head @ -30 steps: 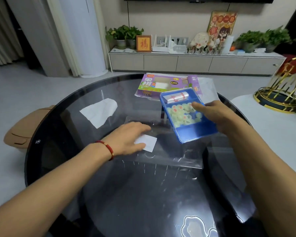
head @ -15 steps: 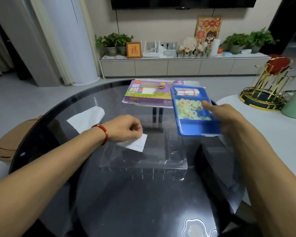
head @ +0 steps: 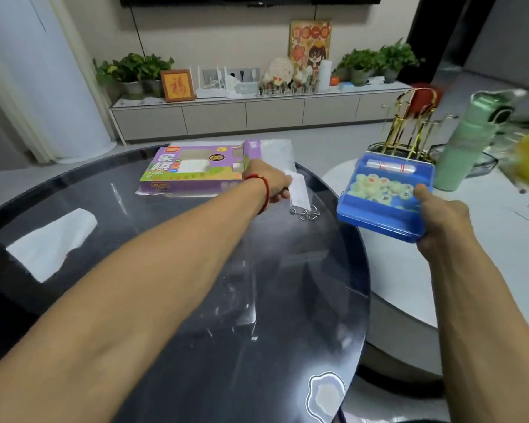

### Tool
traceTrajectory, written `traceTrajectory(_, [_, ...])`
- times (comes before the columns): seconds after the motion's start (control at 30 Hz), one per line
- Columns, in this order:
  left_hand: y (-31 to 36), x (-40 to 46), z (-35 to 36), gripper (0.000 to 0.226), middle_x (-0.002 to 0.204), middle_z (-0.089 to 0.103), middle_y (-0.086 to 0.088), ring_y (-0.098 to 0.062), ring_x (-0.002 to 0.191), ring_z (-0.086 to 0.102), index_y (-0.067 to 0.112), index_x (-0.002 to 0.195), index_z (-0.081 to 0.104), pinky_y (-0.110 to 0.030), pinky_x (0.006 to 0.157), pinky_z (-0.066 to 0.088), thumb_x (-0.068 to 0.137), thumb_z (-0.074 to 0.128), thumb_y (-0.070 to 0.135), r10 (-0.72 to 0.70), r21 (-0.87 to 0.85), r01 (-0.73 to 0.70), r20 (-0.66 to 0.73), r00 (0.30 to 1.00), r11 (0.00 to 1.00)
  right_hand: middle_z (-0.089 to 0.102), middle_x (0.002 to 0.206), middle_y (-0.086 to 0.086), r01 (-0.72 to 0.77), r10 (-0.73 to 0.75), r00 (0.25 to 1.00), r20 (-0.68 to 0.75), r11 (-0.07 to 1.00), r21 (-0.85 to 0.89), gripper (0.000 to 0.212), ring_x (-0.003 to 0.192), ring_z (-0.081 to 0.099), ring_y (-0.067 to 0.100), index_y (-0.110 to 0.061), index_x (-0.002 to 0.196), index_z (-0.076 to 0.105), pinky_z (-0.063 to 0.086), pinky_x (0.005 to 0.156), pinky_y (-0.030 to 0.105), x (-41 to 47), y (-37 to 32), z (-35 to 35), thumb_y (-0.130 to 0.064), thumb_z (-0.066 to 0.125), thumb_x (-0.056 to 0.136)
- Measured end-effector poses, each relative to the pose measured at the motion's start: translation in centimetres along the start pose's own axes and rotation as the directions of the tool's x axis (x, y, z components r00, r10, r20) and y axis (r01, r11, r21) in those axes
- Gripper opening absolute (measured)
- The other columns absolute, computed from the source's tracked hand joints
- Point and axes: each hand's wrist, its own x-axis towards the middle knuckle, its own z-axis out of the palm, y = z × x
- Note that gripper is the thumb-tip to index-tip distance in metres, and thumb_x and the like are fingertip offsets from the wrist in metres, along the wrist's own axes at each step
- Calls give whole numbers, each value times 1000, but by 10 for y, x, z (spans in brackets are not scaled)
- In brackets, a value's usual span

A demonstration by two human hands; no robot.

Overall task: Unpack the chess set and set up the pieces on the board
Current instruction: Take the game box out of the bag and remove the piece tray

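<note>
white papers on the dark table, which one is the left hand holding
The small white slip beside the purple box, pinched by the left hand. The larger white paper lies untouched far left.

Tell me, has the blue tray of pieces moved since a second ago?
Yes. The blue tray, held by the right hand, has gone rightward, off the dark glass table, toward the green bottle.

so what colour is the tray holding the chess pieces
Blue; the tray shows best in the head view.
</note>
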Motion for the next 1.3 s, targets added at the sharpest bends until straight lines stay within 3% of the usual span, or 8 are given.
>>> traceTrajectory(0.23, [30, 39, 74, 11, 69, 71, -8, -17, 52, 71, 3, 93, 67, -20, 36, 48, 83, 63, 1, 23, 173, 4, -151, 988, 985, 65, 103, 6, -58, 58, 998, 3, 998, -5, 29, 89, 69, 27, -12, 113, 55, 58, 72, 42, 13, 3, -14, -32, 67, 95])
traceTrajectory(0.37, [28, 46, 84, 10, 61, 68, -6, -15, 45, 65, 3, 93, 65, -22, 31, 46, 86, 62, -3, 6, 242, 25, -130, 992, 970, 61, 86, 1, 0, 0, 1000, 12, 1000, 5, 22, 76, 66, 20, -17, 83, 53, 58, 77, 44, 14, -4, -12, -30, 65, 97])
traceTrajectory(0.43, [28, 41, 79, 10, 59, 69, -4, -14, 50, 67, 5, 92, 65, -24, 46, 55, 83, 69, 4, 33, 280, 0, -115, 993, 960, 61, 85, 1, 8, -8, 1000, 9, 1000, 5, 26, 78, 66, 22, -19, 79, 51, 58, 82, 47, 12, -7, -11, -31, 65, 97])
traceTrajectory(0.53, [27, 27, 54, 9, 87, 74, -11, -25, 80, 75, 12, 85, 69, -34, 75, 62, 77, 69, 10, 197, 393, -143, -101, 975, 908, 60, 87, 1, 8, -8, 1000, 28, 1000, -5, 27, 81, 67, 23, -19, 79, 50, 58, 81, 45, 6, -10, -8, -32, 65, 97])
traceTrajectory(0.77, [-36, -71, -75, 18, 94, 71, -1, -16, 90, 65, 16, 95, 73, -29, 82, 53, 81, 65, 10, 435, 611, -394, 89, 896, 687, 64, 114, 6, 13, 15, 978, 208, 991, -132, 37, 99, 67, 29, -13, 123, 55, 58, 75, 42, -28, -1, 21, -38, 65, 97])
traceTrajectory(0.97, [-107, -145, -192, 52, 131, 50, -10, -35, 124, 40, 19, 132, 52, -50, 94, 40, 83, 63, 33, 335, 926, 87, -219, 916, 368, 68, 96, 5, 72, 60, 904, 424, 954, -290, 24, 81, 71, 26, -12, 103, 58, 59, 63, 41, -77, 13, 58, -35, 64, 98])
traceTrajectory(1.13, [-135, -177, -230, 55, 114, 60, -12, -37, 108, 57, 14, 119, 44, -39, 86, 49, 76, 62, 43, -107, 793, 277, -262, 959, 543, 66, 87, 1, 95, 44, 902, 430, 950, -298, 23, 76, 69, 22, -17, 86, 55, 57, 60, 38, -101, 17, 73, -35, 61, 99])
traceTrajectory(1.3, [-142, -162, -243, 36, 101, 70, -10, -36, 104, 63, 11, 111, 61, -38, 90, 54, 77, 54, 17, -51, 762, 228, -249, 967, 607, 65, 90, 2, 65, 57, 920, 388, 953, -295, 24, 82, 70, 27, -20, 84, 53, 61, 81, 48, -110, 20, 80, -38, 63, 97])
